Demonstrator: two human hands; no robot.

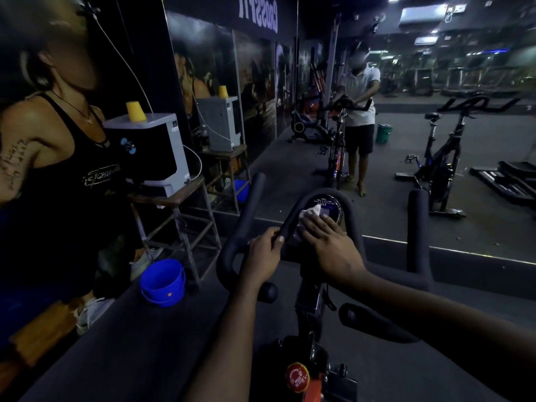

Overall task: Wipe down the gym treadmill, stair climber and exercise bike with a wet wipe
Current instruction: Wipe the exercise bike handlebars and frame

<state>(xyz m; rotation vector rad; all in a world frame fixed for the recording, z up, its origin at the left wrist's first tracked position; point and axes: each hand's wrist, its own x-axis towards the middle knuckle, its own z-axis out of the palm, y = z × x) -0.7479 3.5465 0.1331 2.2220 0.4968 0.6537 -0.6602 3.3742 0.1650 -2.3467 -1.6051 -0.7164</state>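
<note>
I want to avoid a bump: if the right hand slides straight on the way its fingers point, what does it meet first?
Probably the bunched wipe just ahead of the right hand, then the handlebar loop around the console; depth is unclear.

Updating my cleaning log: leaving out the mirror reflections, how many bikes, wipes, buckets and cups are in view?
Bike: 1
Wipe: 1
Bucket: 1, blue
Cup: 1, yellow
Total: 4
</note>
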